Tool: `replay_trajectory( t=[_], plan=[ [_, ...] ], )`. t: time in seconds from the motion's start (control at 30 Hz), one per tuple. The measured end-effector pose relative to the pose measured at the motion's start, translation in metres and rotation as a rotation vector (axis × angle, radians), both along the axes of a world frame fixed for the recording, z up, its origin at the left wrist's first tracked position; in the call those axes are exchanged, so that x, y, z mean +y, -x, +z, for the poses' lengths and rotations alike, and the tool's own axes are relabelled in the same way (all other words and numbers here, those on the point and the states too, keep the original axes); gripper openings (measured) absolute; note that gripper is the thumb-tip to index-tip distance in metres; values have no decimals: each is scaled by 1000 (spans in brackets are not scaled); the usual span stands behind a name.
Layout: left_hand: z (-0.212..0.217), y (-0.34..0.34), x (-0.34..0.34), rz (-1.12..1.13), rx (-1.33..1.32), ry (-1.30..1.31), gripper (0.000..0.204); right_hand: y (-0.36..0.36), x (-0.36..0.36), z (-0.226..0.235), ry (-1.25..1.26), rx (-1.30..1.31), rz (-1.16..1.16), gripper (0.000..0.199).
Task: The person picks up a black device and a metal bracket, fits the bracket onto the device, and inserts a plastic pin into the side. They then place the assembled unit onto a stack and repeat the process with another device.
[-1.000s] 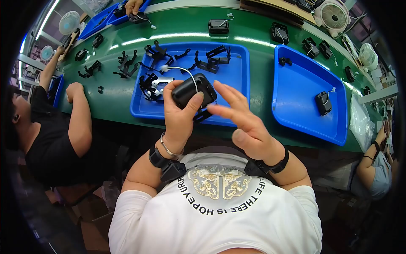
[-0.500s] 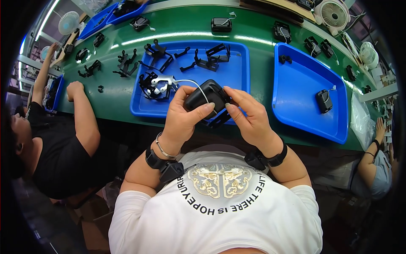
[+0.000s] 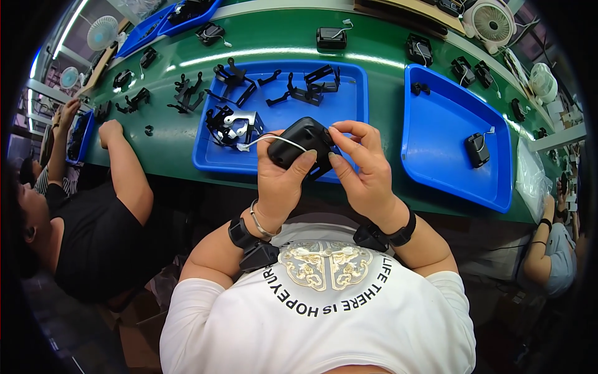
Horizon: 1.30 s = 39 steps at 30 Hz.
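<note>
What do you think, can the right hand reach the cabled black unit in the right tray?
Probably yes: the left hand holds the black device, so the right hand could likely leave its edge, and nothing covers the cabled black unit in that blue tray.

Green workbench (image 3: 386,93) — blue trays (image 3: 458,131), black brackets (image 3: 185,93), black devices (image 3: 331,38) with cables (image 3: 342,28)

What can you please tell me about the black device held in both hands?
The black device looks like smooth plastic, with rounded edges. A white cable lies across it, ending in a white plug to its left. It is held tilted over the near edge of a blue tray: the left hand grips it, the right hand touches its right end. Details there are unclear.
</note>
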State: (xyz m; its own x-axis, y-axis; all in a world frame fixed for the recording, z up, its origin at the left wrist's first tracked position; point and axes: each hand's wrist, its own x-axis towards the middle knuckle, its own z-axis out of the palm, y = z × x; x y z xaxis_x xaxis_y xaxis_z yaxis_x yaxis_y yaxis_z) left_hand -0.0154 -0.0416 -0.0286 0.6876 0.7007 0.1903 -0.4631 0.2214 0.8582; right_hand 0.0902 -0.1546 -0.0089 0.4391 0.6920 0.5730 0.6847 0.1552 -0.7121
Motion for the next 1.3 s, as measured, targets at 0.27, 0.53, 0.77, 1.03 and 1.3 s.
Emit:
replay_trajectory(
  t=[0.27,0.53,0.77,1.03,1.3],
  plan=[
    [-5,-3,8,21,51,-24,42,8,-2,9,42,-116,25,41],
    [-6,-3,10,23,109,-24,41,7,-1,12,44,-22,133,43],
    [-2,-1,11,-11,135,-31,41,9,-4,22,-2,-24,324,41],
    [0,-3,13,17,94,-112,42,8,-3,1,78,105,164,46],
    [10,-1,14,8,162,-258,44,6,0,13,-75,75,110,48]
  ],
)
